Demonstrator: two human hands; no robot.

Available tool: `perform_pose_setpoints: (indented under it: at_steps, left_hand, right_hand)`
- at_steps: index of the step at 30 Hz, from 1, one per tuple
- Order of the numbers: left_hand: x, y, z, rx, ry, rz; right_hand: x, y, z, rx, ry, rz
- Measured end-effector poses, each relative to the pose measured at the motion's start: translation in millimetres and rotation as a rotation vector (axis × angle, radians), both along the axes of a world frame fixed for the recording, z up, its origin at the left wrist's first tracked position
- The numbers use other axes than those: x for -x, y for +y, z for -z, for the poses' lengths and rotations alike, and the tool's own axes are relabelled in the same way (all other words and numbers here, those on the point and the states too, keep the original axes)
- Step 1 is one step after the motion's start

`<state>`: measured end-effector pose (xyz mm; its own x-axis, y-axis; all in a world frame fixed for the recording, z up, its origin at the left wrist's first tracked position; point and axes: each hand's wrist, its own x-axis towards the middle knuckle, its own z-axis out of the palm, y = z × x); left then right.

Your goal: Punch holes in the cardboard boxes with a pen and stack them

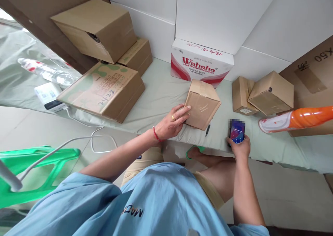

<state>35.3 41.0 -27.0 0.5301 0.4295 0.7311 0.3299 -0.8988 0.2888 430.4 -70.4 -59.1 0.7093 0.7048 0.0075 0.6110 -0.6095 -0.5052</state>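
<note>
My left hand (173,122), with a ring and a red bracelet, rests its fingers against the left side of a small brown cardboard box (201,109). Its fingers are slightly spread and not wrapped round the box. My right hand (239,146) grips a phone (237,131) with a lit screen, thumb at its lower left edge, over the front of the cloth-covered table (158,86). Between the box and the phone lies a black pen (207,130). Behind the box stands a white and red Wahaha carton (201,64).
Stacked cardboard boxes (101,90) stand at the left, near a power bank (50,95) and a plastic bottle (47,71). Two boxes (272,92) and an orange bottle (299,119) are at the right. A white cable and green stool (52,170) occupy the lower left.
</note>
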Motion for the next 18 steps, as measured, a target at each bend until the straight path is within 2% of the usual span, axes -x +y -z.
perform_pose_setpoints:
  at_steps: [5, 8, 10, 14, 16, 18]
  left_hand:
    - [1, -26, 10.0, 0.022, -0.020, -0.027]
    - [-5, -36, 13.9, 0.001, -0.085, 0.013]
    - [-11, -42, 15.7, 0.031, -0.155, 0.042]
    - [-22, -50, 13.7, 0.244, -0.260, 0.016]
    - [-28, -51, 9.5, 0.340, -0.223, 0.041]
    - [-34, -50, 4.3, 0.380, -0.161, 0.126]
  right_hand:
    - [0, 5, 1.8, 0.059, -0.025, -0.028]
    - [12, 10, -10.1, -0.015, -0.056, -0.113]
    - [26, 14, -25.6, -0.127, 0.093, -0.185]
    - [64, 20, -63.1, -0.297, 0.697, -0.242]
    - [80, 20, -77.4, -0.316, 0.791, -0.280]
    - [90, 18, -86.5, -0.298, 0.749, -0.366]
